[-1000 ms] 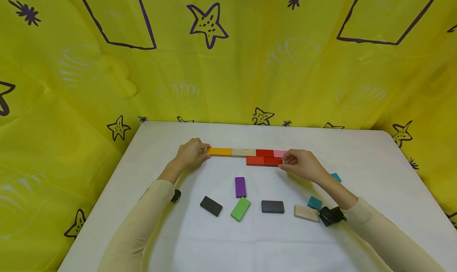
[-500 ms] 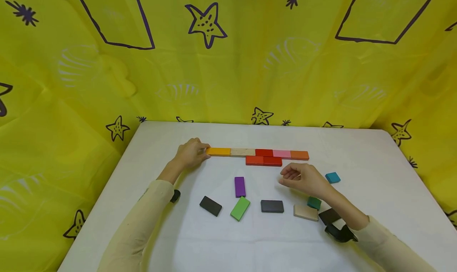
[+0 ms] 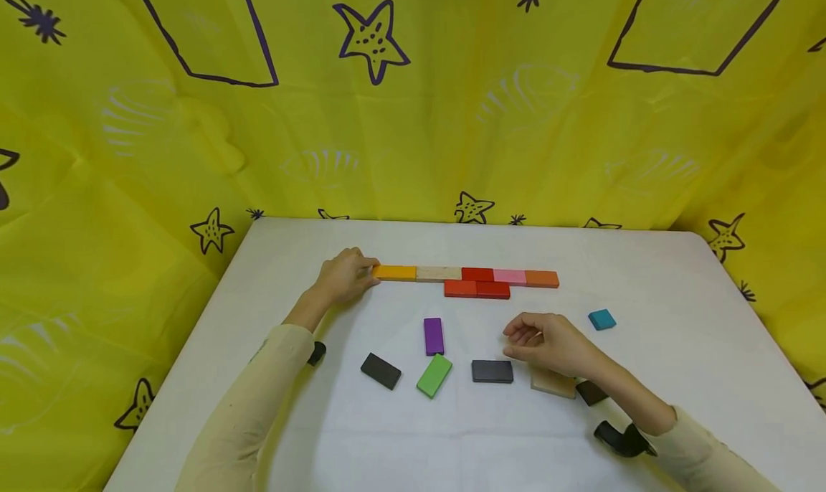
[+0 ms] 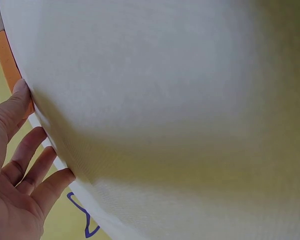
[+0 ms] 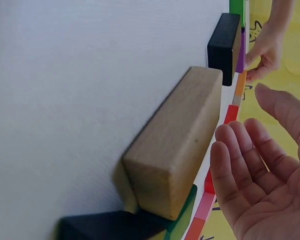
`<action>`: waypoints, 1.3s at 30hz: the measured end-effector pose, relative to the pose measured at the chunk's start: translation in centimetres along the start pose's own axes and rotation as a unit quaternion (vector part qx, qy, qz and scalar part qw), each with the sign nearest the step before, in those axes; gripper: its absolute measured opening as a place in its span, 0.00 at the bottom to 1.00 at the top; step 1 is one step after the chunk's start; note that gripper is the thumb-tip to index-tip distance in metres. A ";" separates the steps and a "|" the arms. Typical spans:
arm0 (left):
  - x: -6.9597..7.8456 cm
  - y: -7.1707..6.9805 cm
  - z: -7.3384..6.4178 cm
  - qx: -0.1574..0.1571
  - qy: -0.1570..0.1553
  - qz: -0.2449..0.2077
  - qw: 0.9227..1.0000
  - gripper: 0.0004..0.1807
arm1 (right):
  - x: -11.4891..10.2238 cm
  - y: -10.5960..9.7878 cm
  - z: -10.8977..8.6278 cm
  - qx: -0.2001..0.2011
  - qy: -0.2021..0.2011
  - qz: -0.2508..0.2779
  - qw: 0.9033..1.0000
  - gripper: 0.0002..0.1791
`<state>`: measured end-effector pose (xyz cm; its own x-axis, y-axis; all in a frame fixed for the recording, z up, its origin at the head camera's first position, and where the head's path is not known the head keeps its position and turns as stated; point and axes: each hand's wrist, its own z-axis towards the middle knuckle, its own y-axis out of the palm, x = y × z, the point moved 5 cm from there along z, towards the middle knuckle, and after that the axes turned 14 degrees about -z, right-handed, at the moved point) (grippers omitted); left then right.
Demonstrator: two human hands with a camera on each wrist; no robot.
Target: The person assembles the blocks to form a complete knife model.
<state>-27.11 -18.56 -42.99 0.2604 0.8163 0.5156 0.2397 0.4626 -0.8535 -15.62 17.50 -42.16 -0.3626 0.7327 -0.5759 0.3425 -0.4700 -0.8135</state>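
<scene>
My left hand (image 3: 342, 275) pinches the left end of a yellow-orange wooden block (image 3: 395, 272); in the left wrist view its thumb lies against the block's near side. That block starts a row continuing with a plain wood block (image 3: 439, 273), a red block (image 3: 477, 274), a pink block (image 3: 510, 277) and an orange block (image 3: 542, 279). Two red blocks (image 3: 492, 290) lie end to end along the row's near side. Fingers loosely bent and holding nothing, my right hand (image 3: 551, 343) hovers above a tan block (image 3: 553, 386), partly covering it.
Nearer on the white table (image 3: 387, 449) lie a purple block (image 3: 434, 336), a light green block (image 3: 435, 376) and dark blocks (image 3: 492, 371). A blue block (image 3: 602, 320) sits to the right. Behind the tan one, a green block (image 5: 186, 215) shows. Yellow patterned cloth (image 3: 413, 133) surrounds the table.
My right hand has let go of the orange block at the row's right end and come back toward me, over the tan block. The left hand has stayed in place.
</scene>
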 end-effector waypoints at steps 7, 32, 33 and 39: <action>0.0 -0.1 0.0 0.003 0.003 0.000 1.000 0.20 | -0.6 0.2 -0.5 -0.023 -0.029 0.014 0.999 0.17; 0.1 -0.1 0.1 0.000 0.008 0.001 1.000 0.20 | -1.5 1.2 -1.2 -0.060 -0.062 0.012 0.996 0.17; 0.1 0.0 0.1 0.000 0.009 0.003 1.000 0.20 | -1.5 1.2 -1.2 -0.059 -0.065 0.012 0.996 0.17; -0.1 0.1 0.0 0.001 0.007 0.003 1.000 0.20 | -1.4 1.5 -1.2 -0.053 -0.081 0.009 0.995 0.16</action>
<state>-27.16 -18.58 -43.07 0.2760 0.8142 0.5108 0.2366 0.4575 -0.8572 -13.60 16.39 -42.48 -0.4883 0.6318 -0.6020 0.4360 -0.4209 -0.7955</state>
